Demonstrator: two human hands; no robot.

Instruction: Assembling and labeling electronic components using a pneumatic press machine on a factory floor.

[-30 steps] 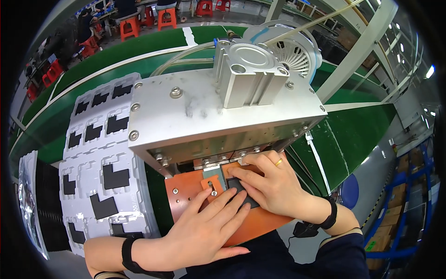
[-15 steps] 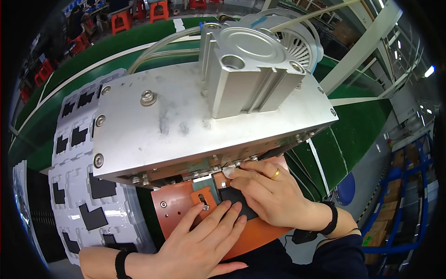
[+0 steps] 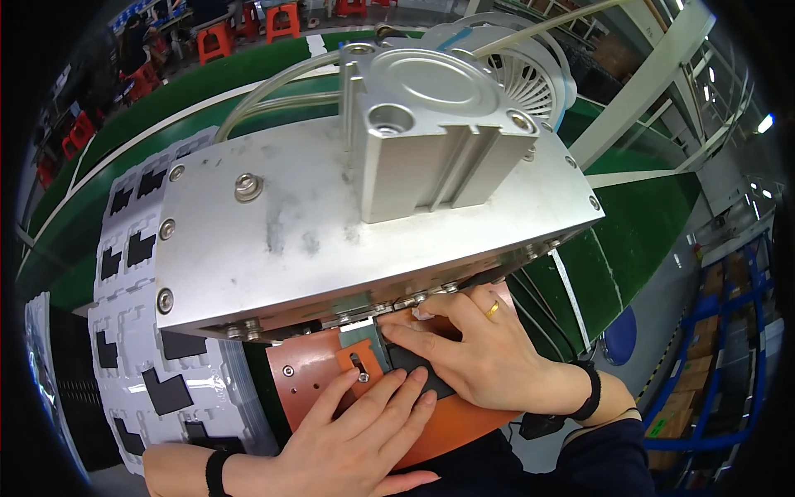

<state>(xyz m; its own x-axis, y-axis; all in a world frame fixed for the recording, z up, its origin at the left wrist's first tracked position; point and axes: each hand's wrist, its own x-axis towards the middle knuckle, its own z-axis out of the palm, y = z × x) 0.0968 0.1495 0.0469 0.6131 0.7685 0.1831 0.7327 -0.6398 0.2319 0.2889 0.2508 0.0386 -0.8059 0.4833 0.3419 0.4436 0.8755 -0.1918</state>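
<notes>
A metal press head with a square air cylinder on top fills the middle. Under it lies an orange base plate with a lighter orange block. A flat black part rests on that plate at the press's lower edge. My right hand, with a ring on one finger, presses its fingertips on the black part and reaches under the press. My left hand lies flat on the plate, fingers spread, tips touching the black part's near edge. Much of the part is hidden by my fingers.
A white tray with black L-shaped pieces in its pockets stands at the left. A green conveyor belt runs behind and to the right. Red stools stand at the back. Blue racks with boxes are at the right.
The camera has come closer and lower, so the press head fills more of the picture. My two hands stay on the black part, the right one now further under the press.
</notes>
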